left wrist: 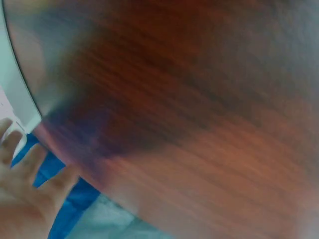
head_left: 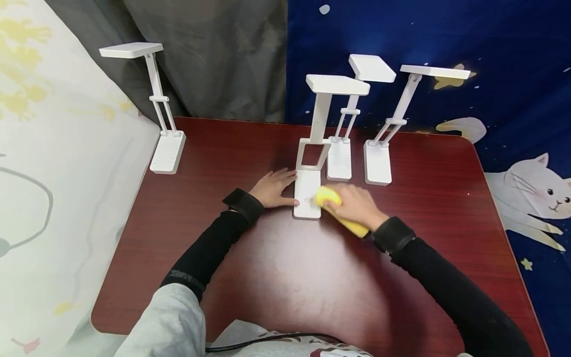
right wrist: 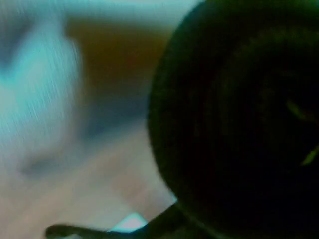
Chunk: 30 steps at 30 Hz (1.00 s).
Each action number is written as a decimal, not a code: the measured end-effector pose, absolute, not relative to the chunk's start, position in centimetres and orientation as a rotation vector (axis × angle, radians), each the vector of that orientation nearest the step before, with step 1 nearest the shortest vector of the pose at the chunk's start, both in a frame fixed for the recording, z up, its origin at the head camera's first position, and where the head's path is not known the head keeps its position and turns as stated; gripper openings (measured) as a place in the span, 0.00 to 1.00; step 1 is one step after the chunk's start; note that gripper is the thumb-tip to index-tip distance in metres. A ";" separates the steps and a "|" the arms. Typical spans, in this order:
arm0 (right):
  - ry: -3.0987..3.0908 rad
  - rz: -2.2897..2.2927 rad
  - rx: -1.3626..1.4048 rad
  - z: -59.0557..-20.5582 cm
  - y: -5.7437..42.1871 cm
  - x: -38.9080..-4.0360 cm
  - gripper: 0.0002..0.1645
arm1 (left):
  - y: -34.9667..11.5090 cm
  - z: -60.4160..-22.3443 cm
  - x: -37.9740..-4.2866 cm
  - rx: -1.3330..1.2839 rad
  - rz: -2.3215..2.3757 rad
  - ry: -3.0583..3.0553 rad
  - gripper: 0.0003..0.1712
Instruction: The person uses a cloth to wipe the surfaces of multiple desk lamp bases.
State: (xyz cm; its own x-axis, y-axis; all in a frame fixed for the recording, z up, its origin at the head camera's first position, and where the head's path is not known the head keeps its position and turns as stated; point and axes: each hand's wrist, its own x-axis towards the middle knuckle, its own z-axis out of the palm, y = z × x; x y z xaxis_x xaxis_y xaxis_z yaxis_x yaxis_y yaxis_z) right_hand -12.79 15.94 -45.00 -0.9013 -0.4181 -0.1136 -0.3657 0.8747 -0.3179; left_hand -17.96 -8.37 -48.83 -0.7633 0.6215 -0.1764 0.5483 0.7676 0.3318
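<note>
A white folding desk lamp [head_left: 308,196] stands mid-table, its base pointing towards me. My left hand [head_left: 274,189] lies on the table beside that base, fingers spread, with the thumb tip and fingertips at its left edge. In the left wrist view the spread fingers of the left hand [left wrist: 30,186] show at the lower left. My right hand [head_left: 354,203] grips a yellow cloth [head_left: 354,227] in a long bundle, its front end at the right edge of the base. A dark, blurred spiral roll [right wrist: 234,124] fills much of the right wrist view.
Two more white desk lamps [head_left: 339,161] [head_left: 377,166] stand close behind and right of the middle one. Another desk lamp [head_left: 168,152] is at the table's far left corner. Curtains [head_left: 214,59] hang behind the reddish-brown table [head_left: 214,163].
</note>
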 end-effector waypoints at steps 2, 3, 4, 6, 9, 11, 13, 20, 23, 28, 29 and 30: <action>2.901 -0.371 -0.474 -44.8 16.5 -14.6 0.18 | -8.0 -48.7 -17.9 0.967 0.368 2.703 0.48; 2.914 -0.338 -0.422 -44.9 16.6 -15.4 0.17 | -7.7 -48.8 -17.8 0.998 0.358 2.710 0.48; 2.916 -0.304 -0.378 -44.8 16.5 -16.1 0.17 | -7.4 -49.0 -17.7 1.029 0.350 2.714 0.49; 2.908 -0.251 -0.315 -44.8 16.0 -17.0 0.17 | -6.9 -49.3 -17.4 1.088 0.314 2.716 0.49; 2.899 -0.224 -0.260 -44.7 14.8 -17.7 0.17 | -6.5 -49.7 -17.3 1.116 0.269 2.719 0.49; 2.893 -0.215 -0.256 -44.3 14.3 -17.8 0.17 | -6.5 -49.6 -17.3 1.123 0.249 2.719 0.49; 2.881 -0.219 -0.257 -43.9 14.0 -17.8 0.17 | -6.7 -49.4 -17.3 1.121 0.258 2.715 0.48; 2.841 -0.226 -0.212 -44.4 14.1 -17.3 0.15 | -7.7 -49.1 -16.8 1.106 0.289 2.696 0.48; 2.862 -0.170 -0.186 -45.3 13.8 -17.1 0.17 | -7.9 -49.1 -16.6 1.124 0.309 2.697 0.48; 2.932 -0.055 -0.370 -46.2 13.3 -16.3 0.18 | -7.8 -49.3 -16.5 1.132 0.309 2.709 0.48; 2.943 -0.040 -0.422 -46.2 13.2 -16.0 0.18 | -7.8 -49.4 -16.5 1.131 0.306 2.713 0.48; 2.953 -0.025 -0.469 -46.3 13.3 -15.7 0.18 | -7.8 -49.4 -16.6 1.130 0.304 2.716 0.48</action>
State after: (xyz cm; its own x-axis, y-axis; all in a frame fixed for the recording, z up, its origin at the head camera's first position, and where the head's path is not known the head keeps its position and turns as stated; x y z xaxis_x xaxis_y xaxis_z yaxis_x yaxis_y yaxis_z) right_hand -15.67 13.29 -46.30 -0.9396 -0.3095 -0.1462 -0.3069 0.9509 -0.0402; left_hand -16.57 -7.80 -49.40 -0.6937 0.7146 -0.0903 0.6770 0.6897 0.2571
